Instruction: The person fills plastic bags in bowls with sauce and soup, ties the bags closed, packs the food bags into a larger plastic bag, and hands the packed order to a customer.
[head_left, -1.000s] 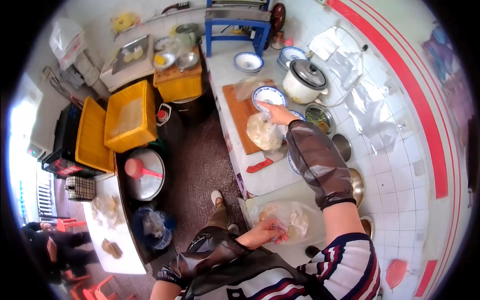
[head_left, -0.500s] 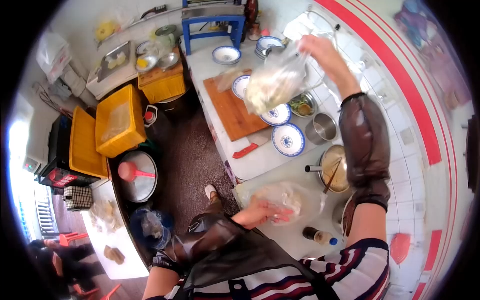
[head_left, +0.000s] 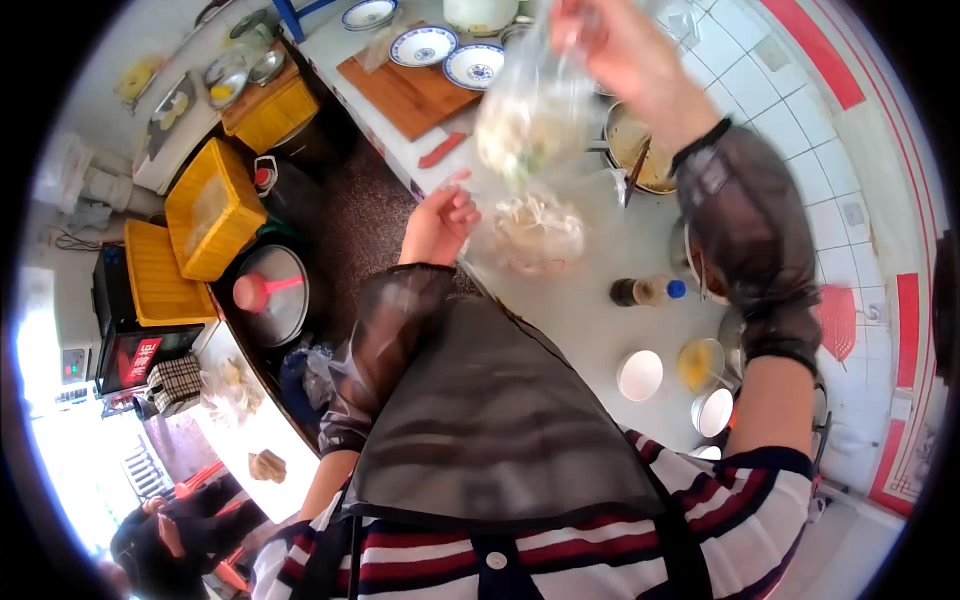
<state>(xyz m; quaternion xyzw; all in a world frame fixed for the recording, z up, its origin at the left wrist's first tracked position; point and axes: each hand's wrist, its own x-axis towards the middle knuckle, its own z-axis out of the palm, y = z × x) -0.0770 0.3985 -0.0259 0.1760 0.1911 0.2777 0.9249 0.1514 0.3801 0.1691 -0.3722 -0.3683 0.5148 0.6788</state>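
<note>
From my raised right hand (head_left: 622,62) hangs a clear plastic bag (head_left: 528,138), its top gathered in my closed fingers. Pale, whitish food with a bit of green shows through it. Below the hanging bag, a second clear bag (head_left: 540,236) of pale food lies on the counter. My left hand (head_left: 440,222) is just left of that second bag, at the counter's edge, fingers loosely curled and apart, holding nothing. Near the hanging bag lies a knife with a red handle (head_left: 442,150), beside a wooden cutting board (head_left: 405,98).
Blue-and-white plates (head_left: 422,46) sit at the back. Right of the bags are a pan (head_left: 628,140), a bottle with a blue cap (head_left: 650,291) and a white bowl (head_left: 640,376). Yellow crates (head_left: 215,205) and a pot with a pink ladle (head_left: 270,295) stand left. Another person (head_left: 165,540) is at lower left.
The view has shifted toward the near counter. My left hand has moved off the lying bag toward the counter edge. My right hand still holds the other bag, now hanging near the lying one.
</note>
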